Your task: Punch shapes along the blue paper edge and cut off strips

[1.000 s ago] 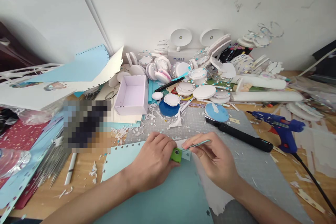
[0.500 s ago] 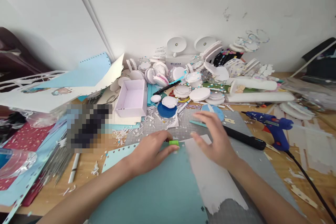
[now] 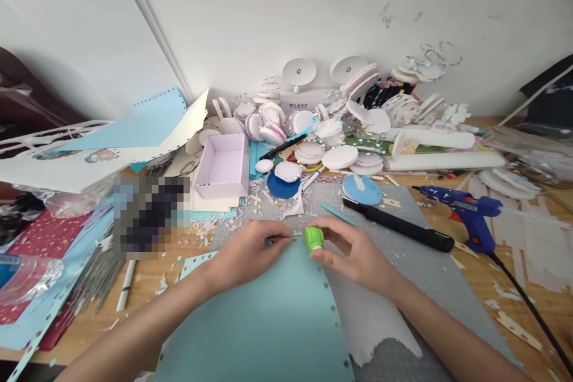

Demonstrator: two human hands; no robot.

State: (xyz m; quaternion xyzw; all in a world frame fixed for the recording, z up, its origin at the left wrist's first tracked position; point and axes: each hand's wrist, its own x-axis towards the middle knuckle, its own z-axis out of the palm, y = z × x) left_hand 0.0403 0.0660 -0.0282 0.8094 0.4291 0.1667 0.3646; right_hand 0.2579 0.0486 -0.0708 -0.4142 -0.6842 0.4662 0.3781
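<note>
Far left, an open white box (image 3: 222, 166); right, a blue glue gun (image 3: 465, 213); between them, a black tool (image 3: 398, 225); white discs (image 3: 340, 157) far behind.

Before us: paper sheet (image 3: 268, 322) on cutting mat (image 3: 430, 274); our left hand (image 3: 246, 253) and right hand (image 3: 358, 256) at its far edge, punch (image 3: 314, 239) between. Glue gun (image 3: 470, 215) right; open box (image 3: 222, 166) behind left.

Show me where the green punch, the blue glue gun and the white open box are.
green punch (image 3: 314, 238), head view, on its rounded top.
blue glue gun (image 3: 470, 210), head view, on its body above the handle.
white open box (image 3: 222, 166), head view, on its inner floor.
</note>
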